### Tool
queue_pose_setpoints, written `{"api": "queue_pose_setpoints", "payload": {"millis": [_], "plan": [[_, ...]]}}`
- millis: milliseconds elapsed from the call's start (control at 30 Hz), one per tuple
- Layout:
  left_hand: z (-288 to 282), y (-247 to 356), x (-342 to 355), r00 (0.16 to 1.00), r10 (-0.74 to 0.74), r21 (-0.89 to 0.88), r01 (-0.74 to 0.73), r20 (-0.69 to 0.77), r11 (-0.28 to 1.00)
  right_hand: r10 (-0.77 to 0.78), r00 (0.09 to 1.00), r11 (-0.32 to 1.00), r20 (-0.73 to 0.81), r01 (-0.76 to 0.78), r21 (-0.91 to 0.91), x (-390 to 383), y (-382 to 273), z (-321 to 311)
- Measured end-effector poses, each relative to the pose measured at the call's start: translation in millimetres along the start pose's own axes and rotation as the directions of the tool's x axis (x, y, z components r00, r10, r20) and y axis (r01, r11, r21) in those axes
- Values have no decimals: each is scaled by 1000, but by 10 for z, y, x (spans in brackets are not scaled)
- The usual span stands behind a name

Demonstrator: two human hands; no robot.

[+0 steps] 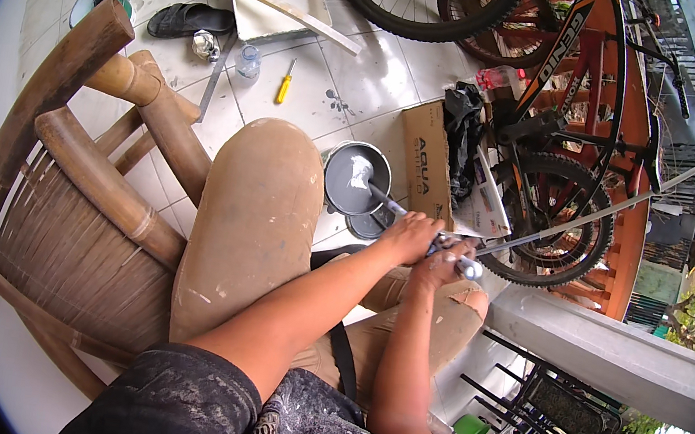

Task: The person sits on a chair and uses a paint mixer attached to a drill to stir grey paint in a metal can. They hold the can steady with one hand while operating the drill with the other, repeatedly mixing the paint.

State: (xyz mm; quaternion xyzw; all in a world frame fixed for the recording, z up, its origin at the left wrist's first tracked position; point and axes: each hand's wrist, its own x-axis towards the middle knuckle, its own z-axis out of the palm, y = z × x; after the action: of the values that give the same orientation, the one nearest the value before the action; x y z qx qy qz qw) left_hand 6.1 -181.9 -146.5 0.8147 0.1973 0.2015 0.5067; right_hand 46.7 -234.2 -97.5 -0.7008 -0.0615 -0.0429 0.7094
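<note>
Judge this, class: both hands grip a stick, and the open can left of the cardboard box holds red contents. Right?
Not quite: the head view shows grey contents in the open can, not red. The left hand and right hand do grip a stick, and the can is left of the cardboard box.

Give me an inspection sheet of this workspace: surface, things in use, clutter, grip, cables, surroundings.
Surface: tiled floor, dark marks on it.
Things in use: open pot with grey paint inside; stick pointing at it, contact unclear; long rod slanting from the hands toward the bike.
Clutter: screwdriver, slipper, bottle, box; strip across a tray.
Grip: left hand closed around the stick; right hand close beside it, hold partly hidden.
Cables: nothing seen near the hands.
Surroundings: bamboo chair at left; bike and orange railing at right.
</note>
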Motion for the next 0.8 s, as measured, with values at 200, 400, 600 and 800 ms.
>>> {"api": "queue_pose_setpoints", "payload": {"millis": [200, 400, 600, 800], "plan": [[-22, 85, -26, 971, -102, 178, 63, 216, 982, 275, 960, 945, -50, -261, 198, 87, -26, -113], [4, 290, 123, 992, 97, 94, -90, -76, 992, 122, 988, 969, 93, -139, 204, 299, -267, -155], [-56, -169, -46, 972, -123, 128, 99, 202, 987, 328, 942, 938, -73, -316, 142, -132, 139, 43], [-46, 348, 130, 999, 29, 82, -26, -42, 996, 113, 990, 967, 88, -130, 217, 274, -328, -119]]}}
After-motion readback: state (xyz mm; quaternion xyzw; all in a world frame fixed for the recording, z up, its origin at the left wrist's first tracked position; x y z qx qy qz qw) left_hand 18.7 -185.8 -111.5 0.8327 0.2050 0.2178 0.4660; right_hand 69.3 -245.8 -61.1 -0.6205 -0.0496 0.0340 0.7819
